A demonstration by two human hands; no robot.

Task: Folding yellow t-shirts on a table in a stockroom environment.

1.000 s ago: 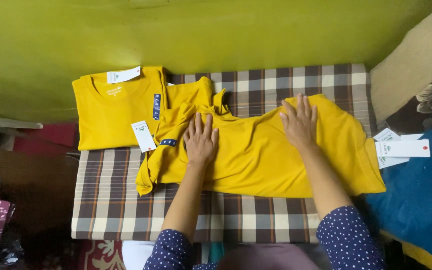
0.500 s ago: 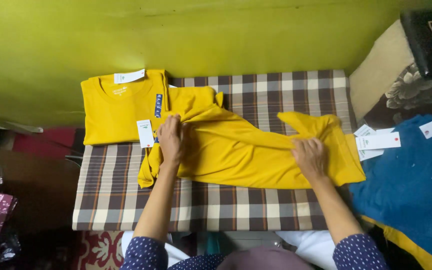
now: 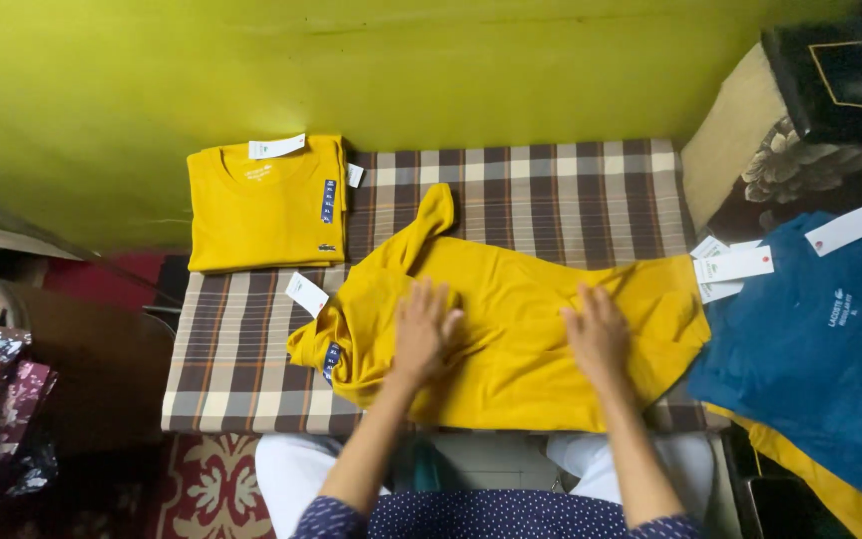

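I see a soft mustard-yellow knit T-shirt [image 3: 521, 329] spread loosely across the middle of the frame, its cloth rumpled into shallow folds, one sleeve pointing up toward the centre top and a white hang tag [image 3: 306, 293] sticking out at its left end. It lies on a brown, grey and cream plaid cushion [image 3: 241, 359], a flat rectangular pad with a woven check. My left hand [image 3: 423, 334] lies flat on the shirt's left half, fingers spread and extended, palm down, gripping nothing; my right hand [image 3: 598, 334] rests the same way on the right half, open and pressing on the fabric rather than holding it. The shirt's lower hem runs just along the cushion's near edge, above my white-trousered knees. In the upper left of the pad sits a second yellow T-shirt, folded [image 3: 266, 205] into a neat square with a white label at its collar, apart from the loose one, with bare plaid between them. Bare check also shows along the top of the pad under the yellow-green wall [image 3: 351, 70]. At the right edge a blue T-shirt [image 3: 820, 349] lies with white tags, its left border touching the yellow shirt's right end, so that side is crowded. Lower left shows a dark red patterned rug [image 3: 212, 489].
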